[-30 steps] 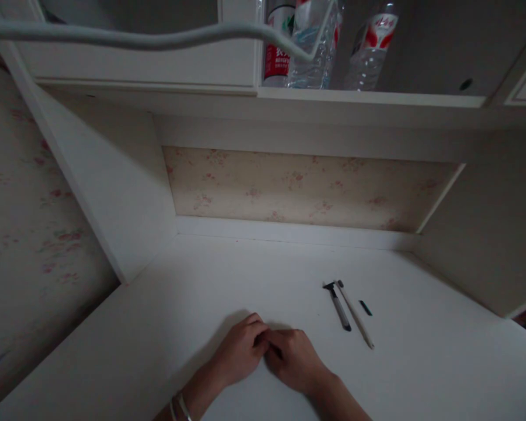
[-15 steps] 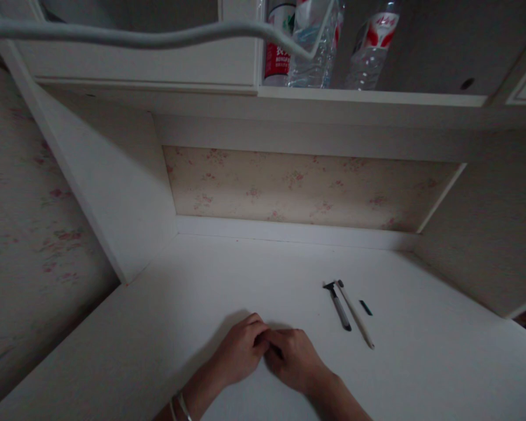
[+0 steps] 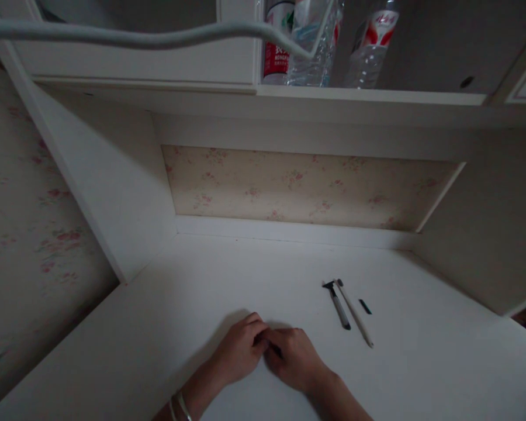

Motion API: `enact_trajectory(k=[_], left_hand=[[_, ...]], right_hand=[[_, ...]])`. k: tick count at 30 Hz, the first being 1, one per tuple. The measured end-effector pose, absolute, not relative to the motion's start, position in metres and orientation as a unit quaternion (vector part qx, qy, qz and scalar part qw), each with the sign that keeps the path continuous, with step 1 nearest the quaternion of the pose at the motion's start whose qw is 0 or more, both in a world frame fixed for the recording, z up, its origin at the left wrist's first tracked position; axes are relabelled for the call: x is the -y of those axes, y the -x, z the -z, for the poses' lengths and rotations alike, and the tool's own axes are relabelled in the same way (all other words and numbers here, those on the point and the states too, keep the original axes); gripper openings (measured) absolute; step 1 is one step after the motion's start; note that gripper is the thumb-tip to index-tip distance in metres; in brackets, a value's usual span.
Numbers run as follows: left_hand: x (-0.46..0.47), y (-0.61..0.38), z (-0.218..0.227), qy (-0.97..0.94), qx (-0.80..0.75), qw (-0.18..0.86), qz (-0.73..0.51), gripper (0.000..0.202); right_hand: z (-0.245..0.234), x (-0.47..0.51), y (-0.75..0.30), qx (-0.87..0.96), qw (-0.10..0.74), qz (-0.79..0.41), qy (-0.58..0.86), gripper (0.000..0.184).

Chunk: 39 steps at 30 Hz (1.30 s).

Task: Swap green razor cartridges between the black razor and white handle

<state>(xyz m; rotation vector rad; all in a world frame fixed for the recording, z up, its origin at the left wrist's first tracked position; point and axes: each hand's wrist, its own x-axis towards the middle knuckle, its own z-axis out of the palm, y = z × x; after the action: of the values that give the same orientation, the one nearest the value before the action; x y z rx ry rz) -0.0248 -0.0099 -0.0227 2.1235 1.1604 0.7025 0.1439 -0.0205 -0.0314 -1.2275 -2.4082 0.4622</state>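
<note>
My left hand (image 3: pixel 241 346) and my right hand (image 3: pixel 293 358) rest together on the white desk (image 3: pixel 149 345), fingertips meeting. Both are closed, with fingers curled inward. Whatever lies between the fingers, if anything, is hidden. To the right of my right hand lies a razor (image 3: pixel 338 307) with a grey and black handle, its dark head pointing away from me. Beside it is a slim white stick (image 3: pixel 355 314) with a dark tip at the far end. A small dark flat strip (image 3: pixel 365 306) sits a little further right. Neither hand touches these three things.
Above the desk runs a shelf (image 3: pixel 377 97) holding a red and white bottle (image 3: pixel 276 58) and clear plastic bottles (image 3: pixel 368 58). A pale cable or rod (image 3: pixel 158 40) crosses the upper view. White side panels (image 3: pixel 100 187) flank the desk, with floral wallpaper (image 3: pixel 289 184) behind.
</note>
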Motion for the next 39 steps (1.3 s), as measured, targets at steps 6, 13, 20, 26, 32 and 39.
enact_trajectory(k=[6,13,20,26,32,39], left_hand=[[0.0114,0.0246,0.021,-0.803,-0.442,0.304,-0.26,0.019],[0.0127,0.0242,0.0187,-0.803,-0.441,0.305,-0.26,0.019],[0.0111,0.0241,0.0223,-0.802,-0.445,0.304,-0.26,0.019],[0.0119,0.0246,0.0221,-0.804,-0.443,0.303,-0.256,0.019],[0.0128,0.0243,0.018,-0.806,-0.445,0.3,-0.251,0.02],[0.0131,0.0238,0.0168,-0.808,-0.444,0.297,-0.25,0.02]], right_hand=[[0.0313,0.0205,-0.1444,0.862,0.189,-0.16,0.443,0.021],[0.0255,0.0225,-0.144,0.864,0.194,-0.164,0.434,0.024],[0.0282,0.0219,-0.1438,0.861,0.193,-0.172,0.437,0.024],[0.0287,0.0223,-0.1451,0.863,0.187,-0.167,0.438,0.024],[0.0273,0.0222,-0.1444,0.864,0.185,-0.159,0.441,0.022],[0.0273,0.022,-0.1437,0.866,0.182,-0.155,0.44,0.023]])
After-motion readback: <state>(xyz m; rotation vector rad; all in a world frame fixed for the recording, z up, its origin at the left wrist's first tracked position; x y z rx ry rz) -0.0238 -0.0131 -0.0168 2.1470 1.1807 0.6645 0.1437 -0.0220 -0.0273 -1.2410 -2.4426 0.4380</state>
